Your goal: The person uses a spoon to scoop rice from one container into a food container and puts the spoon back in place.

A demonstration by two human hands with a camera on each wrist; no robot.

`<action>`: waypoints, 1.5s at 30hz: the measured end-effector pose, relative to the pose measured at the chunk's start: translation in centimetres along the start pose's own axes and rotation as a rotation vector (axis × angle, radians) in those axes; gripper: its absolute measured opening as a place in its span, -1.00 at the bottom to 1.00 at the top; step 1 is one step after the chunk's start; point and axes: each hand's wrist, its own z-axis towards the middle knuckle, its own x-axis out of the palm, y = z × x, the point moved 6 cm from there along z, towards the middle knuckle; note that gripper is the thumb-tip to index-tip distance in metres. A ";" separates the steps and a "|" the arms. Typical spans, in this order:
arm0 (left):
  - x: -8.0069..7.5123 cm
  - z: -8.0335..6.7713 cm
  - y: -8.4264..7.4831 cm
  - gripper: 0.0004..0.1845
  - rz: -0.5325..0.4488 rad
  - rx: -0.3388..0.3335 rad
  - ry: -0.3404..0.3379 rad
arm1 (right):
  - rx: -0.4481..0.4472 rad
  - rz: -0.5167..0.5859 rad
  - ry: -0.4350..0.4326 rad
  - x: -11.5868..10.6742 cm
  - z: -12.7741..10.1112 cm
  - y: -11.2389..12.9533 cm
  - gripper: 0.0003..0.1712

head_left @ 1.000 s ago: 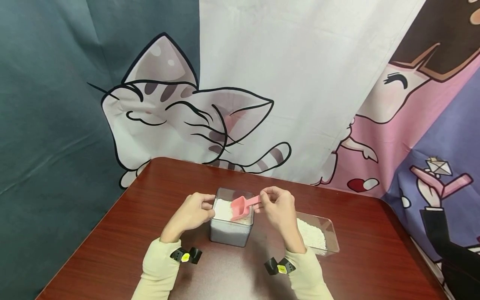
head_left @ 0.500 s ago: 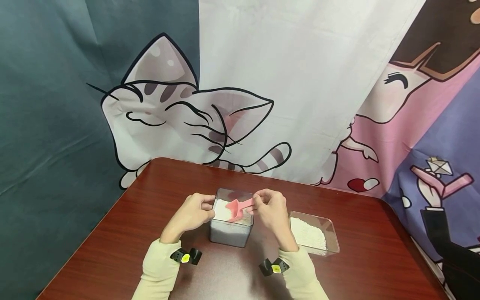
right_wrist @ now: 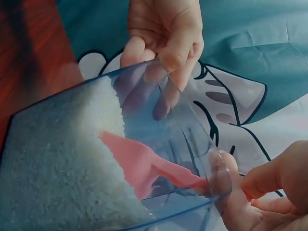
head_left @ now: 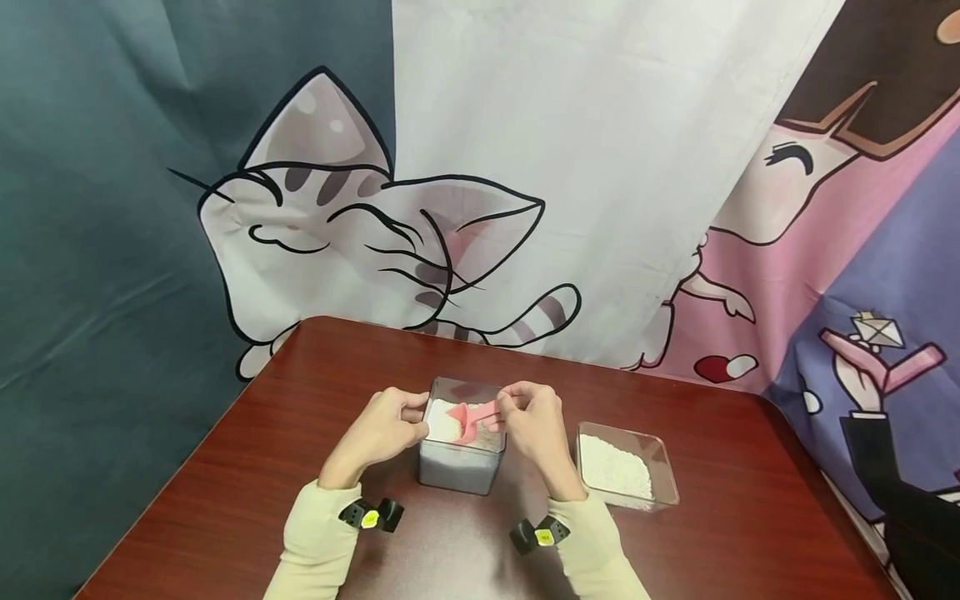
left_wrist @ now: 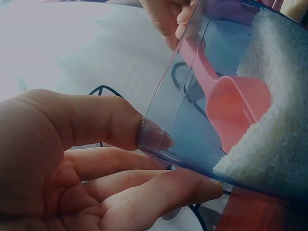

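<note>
While the left hand (head_left: 386, 425) grips a clear square tub (head_left: 459, 467), the right hand (head_left: 528, 421) pinches a smooth pink plastic scoop (head_left: 468, 417), its handle toward the right hand, bowl dug into grainy white powder (head_left: 442, 421).

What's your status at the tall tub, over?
Left hand grips tall clear tub rim. Right hand pinches pink scoop handle, bowl dug into white grains. Nothing blocking; shallow tray sits right.

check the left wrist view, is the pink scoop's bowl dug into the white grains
Yes, the pink scoop has its bowl's front edge sunk into the white grains.
</note>
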 end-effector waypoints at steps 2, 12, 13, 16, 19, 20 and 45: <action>0.0 0.0 0.0 -0.47 -0.001 -0.004 -0.001 | 0.002 -0.011 -0.008 0.0 0.0 0.1 -0.87; -0.1 -0.1 0.0 -0.47 0.001 -0.002 -0.009 | 0.040 0.035 -0.007 -0.1 0.1 -0.1 -0.88; -0.1 -0.1 0.0 -0.47 -0.003 -0.003 -0.007 | 0.054 0.070 -0.006 -0.1 0.1 -0.3 -0.88; 0.0 -0.1 0.1 -0.47 -0.016 -0.007 0.001 | 0.103 0.197 0.008 -0.1 0.1 -0.8 -0.86; 0.1 0.0 0.1 -0.47 -0.024 -0.010 0.003 | 0.144 0.297 0.018 -0.2 0.1 -1.1 -0.82; 0.1 0.1 0.1 -0.47 -0.027 -0.011 0.004 | 0.153 0.324 0.021 -0.2 0.1 -1.1 -0.80; -0.1 0.0 0.3 -0.46 -0.018 -0.018 -0.002 | 0.291 0.624 -0.065 -1.7 -0.7 -3.7 -0.78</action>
